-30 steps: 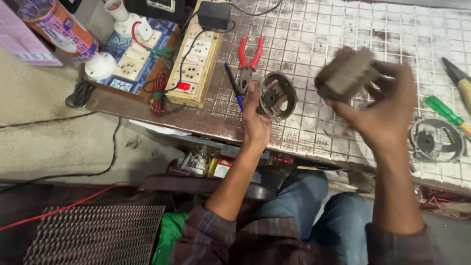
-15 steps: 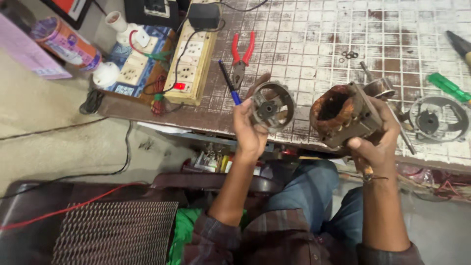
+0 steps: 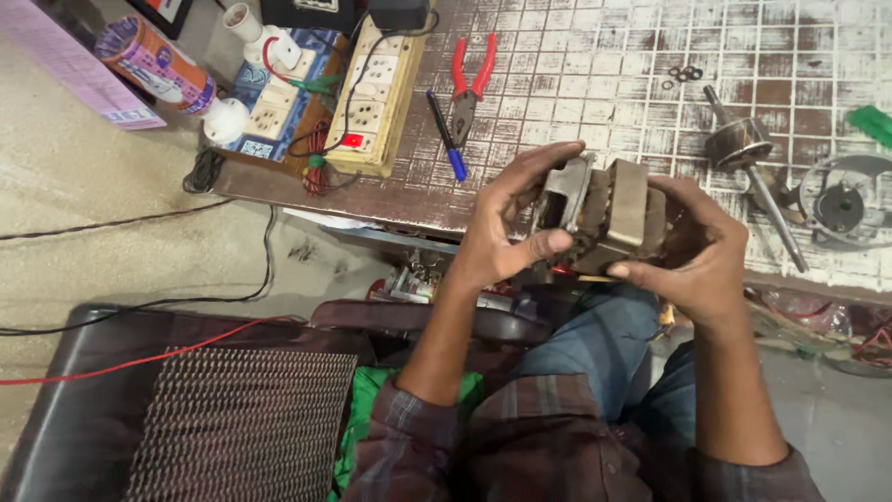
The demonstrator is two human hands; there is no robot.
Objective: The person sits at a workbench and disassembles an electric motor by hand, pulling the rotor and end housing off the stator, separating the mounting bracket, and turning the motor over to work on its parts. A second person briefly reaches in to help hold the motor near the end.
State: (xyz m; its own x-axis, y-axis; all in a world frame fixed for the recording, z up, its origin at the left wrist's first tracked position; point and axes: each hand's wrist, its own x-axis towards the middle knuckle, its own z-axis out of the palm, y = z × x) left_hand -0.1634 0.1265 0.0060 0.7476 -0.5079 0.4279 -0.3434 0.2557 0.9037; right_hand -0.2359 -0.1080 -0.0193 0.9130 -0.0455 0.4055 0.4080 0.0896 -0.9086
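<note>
Head view had me holding the motor stator [image 3: 624,216] just right of the frame's centre, over my lap at the near edge of the tiled bench [image 3: 595,84]. I curled my left hand [image 3: 509,232] around the end cover [image 3: 563,191] and cupped my right hand [image 3: 699,251] around the stator's far side, both clasped tight, seemingly to keep the two parts lined up. My fingers hid the joint between them. At right lay the rotor shaft [image 3: 743,153], beyond it another cover [image 3: 847,200] cut off by the frame.
</note>
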